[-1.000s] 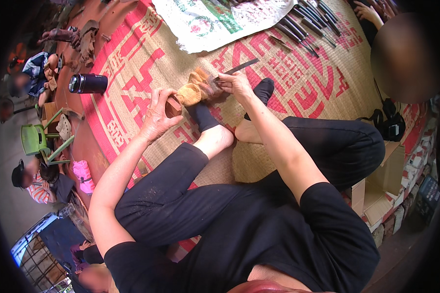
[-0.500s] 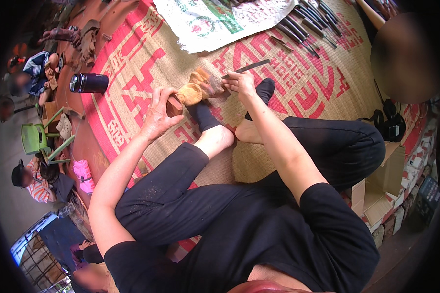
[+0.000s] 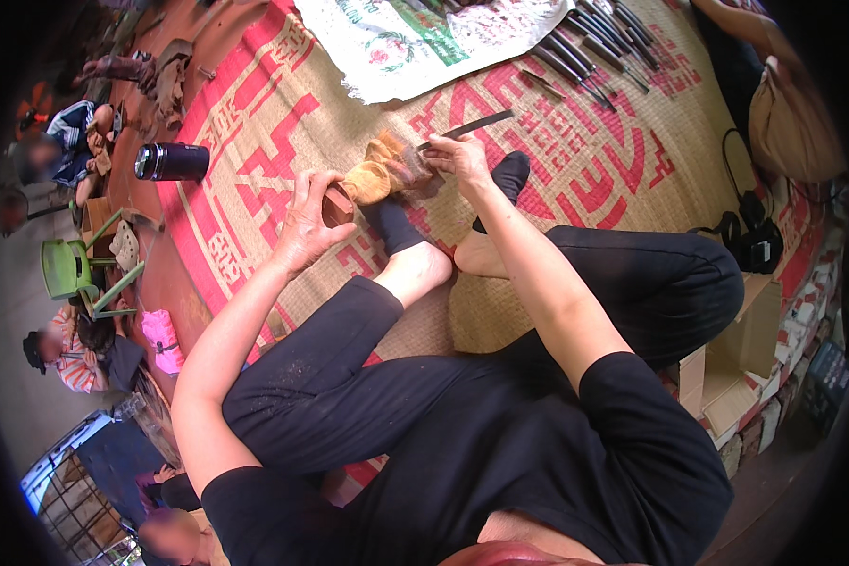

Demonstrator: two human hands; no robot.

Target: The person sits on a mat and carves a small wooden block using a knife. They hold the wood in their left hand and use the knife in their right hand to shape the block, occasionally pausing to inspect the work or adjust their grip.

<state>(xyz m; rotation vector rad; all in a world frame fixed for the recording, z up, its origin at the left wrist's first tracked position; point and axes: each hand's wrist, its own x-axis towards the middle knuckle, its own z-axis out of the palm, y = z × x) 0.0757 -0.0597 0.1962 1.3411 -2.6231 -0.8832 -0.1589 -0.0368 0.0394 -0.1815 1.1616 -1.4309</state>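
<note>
Fingers and thumb of the left hand [image 3: 304, 219] are gripping a reddish-brown, flat-faced block [image 3: 338, 204] at the left end of a yellow-and-brown, lumpy carved piece [image 3: 372, 177]; whether the two are joined, I cannot tell. The right hand [image 3: 460, 158] is pinching a long, thin, dark flat tool [image 3: 488, 123], perhaps a file, beside the carving's right end. The carved piece is sitting near a black-socked foot [image 3: 391, 226], above the red-patterned woven straw mat [image 3: 278, 203]. Good work probably means the left hand is bracing the block firmly while the right is guiding light, even strokes along the curves. Compared with half a second ago, the tool's free end is showing slightly farther left, the left hand is keeping its place, and the neighbouring person [image 3: 792, 118] at upper right is holding a different pose
</note>
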